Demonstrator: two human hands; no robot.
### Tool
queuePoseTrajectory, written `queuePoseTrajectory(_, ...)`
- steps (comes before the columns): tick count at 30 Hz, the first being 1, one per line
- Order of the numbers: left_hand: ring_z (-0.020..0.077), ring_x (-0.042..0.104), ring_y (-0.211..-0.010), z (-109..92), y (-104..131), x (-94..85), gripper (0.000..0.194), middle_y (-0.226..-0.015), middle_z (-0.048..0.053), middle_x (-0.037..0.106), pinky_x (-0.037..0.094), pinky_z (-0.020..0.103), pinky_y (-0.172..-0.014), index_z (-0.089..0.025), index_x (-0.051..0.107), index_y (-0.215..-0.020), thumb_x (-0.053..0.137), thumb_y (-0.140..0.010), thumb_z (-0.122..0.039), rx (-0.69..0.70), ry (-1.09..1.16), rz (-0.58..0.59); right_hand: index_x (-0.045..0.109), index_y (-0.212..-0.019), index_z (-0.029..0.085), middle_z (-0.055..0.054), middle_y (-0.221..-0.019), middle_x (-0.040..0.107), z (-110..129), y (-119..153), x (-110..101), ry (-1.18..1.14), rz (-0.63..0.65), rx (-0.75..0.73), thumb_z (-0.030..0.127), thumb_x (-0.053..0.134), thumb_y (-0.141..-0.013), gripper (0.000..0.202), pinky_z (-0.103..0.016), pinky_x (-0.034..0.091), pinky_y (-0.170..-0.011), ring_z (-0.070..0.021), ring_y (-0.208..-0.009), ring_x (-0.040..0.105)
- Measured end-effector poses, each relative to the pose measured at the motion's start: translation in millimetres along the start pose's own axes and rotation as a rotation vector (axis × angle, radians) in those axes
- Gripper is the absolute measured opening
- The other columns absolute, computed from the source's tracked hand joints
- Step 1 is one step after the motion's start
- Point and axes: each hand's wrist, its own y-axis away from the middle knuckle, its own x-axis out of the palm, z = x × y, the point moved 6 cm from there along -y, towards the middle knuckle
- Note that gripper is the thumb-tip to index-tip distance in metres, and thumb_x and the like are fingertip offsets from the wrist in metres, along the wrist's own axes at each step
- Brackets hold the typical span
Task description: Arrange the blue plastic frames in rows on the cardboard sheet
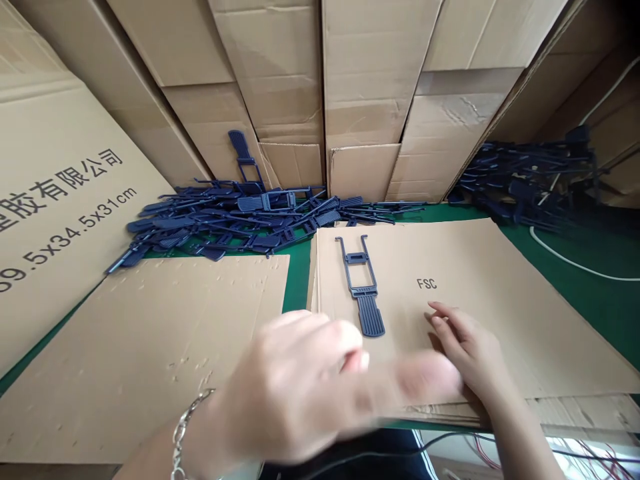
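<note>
- Head view: a single dark blue plastic piece lies flat on a cardboard stack marked "FSC", its ribbed tab toward the worker and its two hooked prongs pointing away.
- Across the foreground, a motion-blurred left hand, a chain bracelet at its wrist, has its fingers curled and thumb stretched to the right; whether anything is pinched cannot be told, nor whether the knuckles touch the nearby tab.
- At right, below the printed letters, the right hand hovers over or rests on the cardboard, fingers loosely bent, thumb slightly apart, no piece visible in its grip and well clear of the lone one.
- Behind, a broad heap of similar pieces spreads across the green bench, one piece standing tilted against the cardboard wall.
- Far right, another tangled pile sits in shadow beside a white cord; which pile is handled and which waits is not shown.
- By appearances, the work is mid-run: one piece is singled out and laid flat, many remain heaped, and no finished count can be read.
</note>
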Motion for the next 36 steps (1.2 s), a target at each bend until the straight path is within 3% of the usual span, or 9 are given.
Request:
queuePoseTrajectory(3, 0.0312, 0.022, -0.114, 5, -9, 36.0, 0.036, -0.122, 0.009, 0.026, 0.033, 0.043, -0.099, -0.020, 0.051, -0.126, 0.056, -0.098, -0.042, -0.011, -0.014, 0.052, 0.050, -0.112, 0.027, 0.004, -0.109, 0.055, 25, -12, -3, 0.127, 0.154, -0.161, 0.042, 0.039, -0.086, 0.032, -0.030, 0.046, -0.080, -0.0132, -0.098, 0.053)
queuePoseTrajectory(6, 0.0338, 0.013, -0.117, 1, 7, 71.6, 0.048, -0.127, 0.009, 0.017, 0.033, 0.048, -0.096, -0.021, 0.049, -0.129, 0.069, -0.089, -0.039, -0.036, -0.051, 0.168, 0.050, -0.111, 0.029, 0.004, -0.109, 0.054, 56, -36, -6, 0.140, 0.217, -0.287, 0.041, 0.034, -0.088, 0.030, -0.030, 0.046, -0.081, -0.0118, -0.098, 0.051)
queuePoseTrajectory(8, 0.0348, 0.006, -0.118, -3, 20, 93.0, 0.066, -0.130, 0.010, 0.006, 0.035, 0.050, -0.091, -0.023, 0.048, -0.131, 0.082, -0.075, -0.036, -0.064, -0.085, 0.274, 0.048, -0.118, 0.028, 0.002, -0.119, 0.048, 76, -52, 3, 0.138, 0.294, -0.389, 0.041, 0.031, -0.089, 0.035, -0.030, 0.044, -0.087, -0.0122, -0.104, 0.048)
queuePoseTrajectory(11, 0.0420, 0.001, -0.115, -9, 30, 111.1, 0.091, -0.129, 0.015, 0.001, 0.033, 0.057, -0.084, -0.020, 0.047, -0.132, 0.093, -0.058, -0.049, -0.084, -0.111, 0.276, 0.036, -0.133, 0.028, -0.003, -0.140, 0.023, 92, -72, 29, 0.222, 0.367, -0.492, 0.049, 0.035, -0.086, 0.052, -0.043, 0.029, -0.101, -0.0267, -0.127, 0.024)
queuePoseTrajectory(14, 0.0426, 0.006, -0.114, -13, 31, 117.7, 0.087, -0.128, 0.017, 0.005, 0.035, 0.056, -0.080, -0.023, 0.049, -0.129, 0.094, -0.058, -0.046, -0.070, -0.186, 0.207, 0.024, -0.139, 0.032, -0.001, -0.145, -0.001, 91, -83, 59, 0.262, 0.485, -0.453, 0.063, 0.021, -0.085, 0.063, -0.055, 0.015, -0.102, -0.0319, -0.132, 0.001)
queuePoseTrajectory(17, 0.0401, 0.008, -0.115, -12, 31, 120.7, 0.082, -0.128, 0.016, 0.007, 0.035, 0.055, -0.082, -0.028, 0.049, -0.129, 0.093, -0.063, -0.050, -0.066, -0.230, 0.188, 0.015, -0.142, 0.031, 0.003, -0.143, -0.010, 91, -89, 79, 0.279, 0.572, -0.407, 0.069, 0.008, -0.082, 0.071, -0.058, 0.010, -0.100, -0.0295, -0.132, -0.006)
queuePoseTrajectory(22, 0.0423, 0.009, -0.114, -12, 31, 122.7, 0.084, -0.128, 0.018, 0.007, 0.034, 0.055, -0.080, -0.028, 0.049, -0.128, 0.093, -0.061, -0.057, -0.039, -0.251, 0.188, 0.016, -0.142, 0.028, 0.003, -0.142, -0.012, 106, -103, 93, 0.279, 0.530, -0.432, 0.067, 0.007, -0.083, 0.072, -0.057, 0.009, -0.101, -0.0256, -0.133, -0.004)
queuePoseTrajectory(29, 0.0400, 0.003, -0.116, -12, 34, 121.8, 0.074, -0.129, 0.014, 0.001, 0.030, 0.056, -0.086, -0.028, 0.042, -0.134, 0.083, -0.073, -0.034, -0.089, -0.164, 0.292, 0.016, -0.142, 0.028, 0.005, -0.142, -0.009, 118, -112, 106, 0.245, 0.516, -0.419, 0.069, 0.008, -0.081, 0.073, -0.060, 0.006, -0.099, -0.0246, -0.134, -0.003)
queuePoseTrajectory(36, 0.0397, 0.003, -0.116, -10, 33, 122.1, 0.073, -0.129, 0.015, 0.001, 0.031, 0.055, -0.086, -0.027, 0.042, -0.134, 0.083, -0.073, -0.033, -0.093, -0.167, 0.293, 0.016, -0.142, 0.030, 0.007, -0.141, -0.010, 121, -115, 108, 0.230, 0.517, -0.388, 0.069, 0.011, -0.082, 0.072, -0.061, 0.005, -0.098, -0.0237, -0.134, -0.005)
